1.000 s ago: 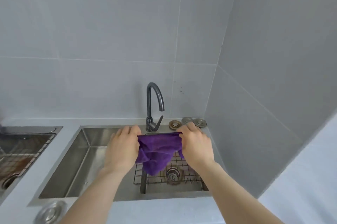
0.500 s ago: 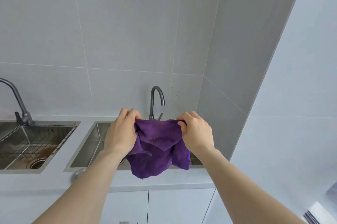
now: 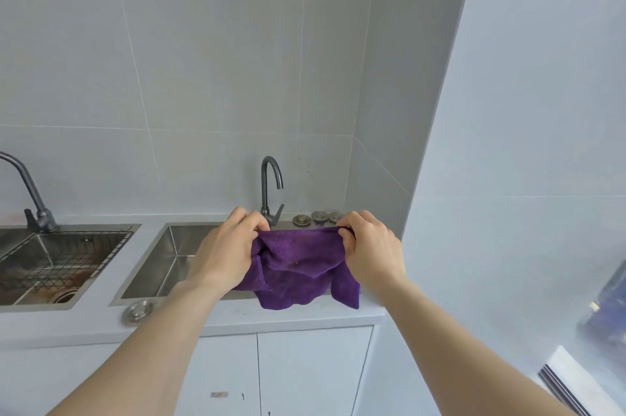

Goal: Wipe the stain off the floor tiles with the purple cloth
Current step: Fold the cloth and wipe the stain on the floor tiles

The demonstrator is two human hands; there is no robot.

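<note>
The purple cloth [image 3: 298,266] hangs in the air in front of the right sink, stretched along its top edge between both hands. My left hand [image 3: 227,249] pinches its upper left corner and my right hand [image 3: 371,248] pinches its upper right corner. The rest of the cloth droops in folds down to the counter's front edge. A faint dark smudge shows on the cloth's middle. No floor tiles or stain are in view.
A steel sink [image 3: 162,266] with a dark faucet [image 3: 269,192] lies behind the cloth. A second sink [image 3: 40,263] with a wire rack and its faucet [image 3: 32,195] is at left. White cabinet doors [image 3: 305,368] are below the counter [image 3: 101,324]. A wall [image 3: 525,178] stands close on the right.
The view has pulled back from over the sink, so the counter front and cabinets show. Both hands keep hold of the cloth and have spread it wider along its top edge.
</note>
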